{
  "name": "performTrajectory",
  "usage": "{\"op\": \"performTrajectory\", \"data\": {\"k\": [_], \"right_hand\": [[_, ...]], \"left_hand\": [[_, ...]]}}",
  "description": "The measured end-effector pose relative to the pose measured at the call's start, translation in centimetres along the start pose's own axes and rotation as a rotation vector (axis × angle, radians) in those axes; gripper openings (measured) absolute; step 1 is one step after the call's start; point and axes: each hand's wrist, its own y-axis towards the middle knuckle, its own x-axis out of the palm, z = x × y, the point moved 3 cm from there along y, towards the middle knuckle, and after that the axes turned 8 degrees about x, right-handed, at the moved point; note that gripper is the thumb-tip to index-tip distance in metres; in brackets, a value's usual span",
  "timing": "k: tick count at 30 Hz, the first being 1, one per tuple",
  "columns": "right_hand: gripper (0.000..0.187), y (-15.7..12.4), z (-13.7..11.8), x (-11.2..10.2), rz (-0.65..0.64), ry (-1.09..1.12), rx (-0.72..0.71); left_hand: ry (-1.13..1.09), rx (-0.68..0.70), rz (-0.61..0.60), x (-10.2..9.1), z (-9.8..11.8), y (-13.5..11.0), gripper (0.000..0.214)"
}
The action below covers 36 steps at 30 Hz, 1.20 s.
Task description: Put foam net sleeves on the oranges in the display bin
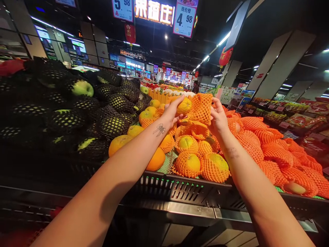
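My left hand (172,111) is closed round an orange (184,106), held above the display of oranges. My right hand (219,116) pinches the far edge of an orange foam net sleeve (201,108), which stretches sideways toward the fruit. The sleeve's near end meets the orange; whether it covers any of the fruit I cannot tell. Below both hands lie several netted oranges, one of them a yellowish orange (193,162) at the front. Bare oranges (155,160) lie under and beside my left forearm.
Green fruit in black nets (113,126) is heaped on the left. Fruit in red-orange foam nets (275,154) fills the right side. A black crate wall (185,190) and a metal rail (190,209) run along the front. Price signs (185,19) hang overhead.
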Motion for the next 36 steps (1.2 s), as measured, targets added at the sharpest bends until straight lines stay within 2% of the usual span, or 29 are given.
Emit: {"op": "performTrajectory", "data": {"k": [3, 7, 10, 15, 17, 19, 22, 24, 27, 32, 36], "right_hand": [[0.056, 0.0, 0.4, 0.0, 0.001, -0.019, -0.064], [0.036, 0.2, 1.0, 0.1, 0.049, -0.055, -0.103], [0.029, 0.3, 0.8, 0.3, 0.047, -0.111, -0.178], [0.037, 0.0, 0.6, 0.4, 0.046, -0.311, -0.285], [0.033, -0.4, 0.3, 0.5, 0.063, -0.446, -0.324], [0.026, -0.9, -0.2, 0.7, 0.130, -0.684, -0.375], [0.033, -1.6, -1.2, 1.1, 0.265, -1.050, -0.437], [0.037, -1.9, -1.8, 1.4, 0.304, -1.145, -0.460], [0.036, -2.1, -2.4, 1.6, 0.279, -1.128, -0.466], [0.033, -1.7, -2.4, 1.4, 0.179, -1.013, -0.447], [0.030, -1.1, -2.0, 1.0, 0.141, -0.931, -0.398]], "left_hand": [[-0.029, 0.032, 0.082, 0.3, 0.4, -0.4, 0.055], [-0.059, 0.069, 0.080, 0.9, 0.6, -1.0, 0.040], [-0.044, 0.160, 0.040, 0.9, 0.8, -1.1, 0.040], [-0.007, 0.229, -0.008, 0.8, 1.0, -1.1, 0.052], [0.040, 0.247, -0.038, 0.9, 1.0, -1.2, 0.055], [0.089, 0.264, -0.068, 1.1, 1.0, -1.4, 0.055], [0.128, 0.261, -0.137, 1.7, 0.8, -1.7, 0.051], [0.101, 0.254, -0.200, 2.2, 0.6, -2.0, 0.046], [0.050, 0.211, -0.262, 2.9, 0.3, -2.4, 0.043], [0.110, 0.170, -0.266, 2.7, 0.0, -2.8, 0.061], [0.125, 0.208, -0.215, 2.2, 0.1, -2.6, 0.046]]}}
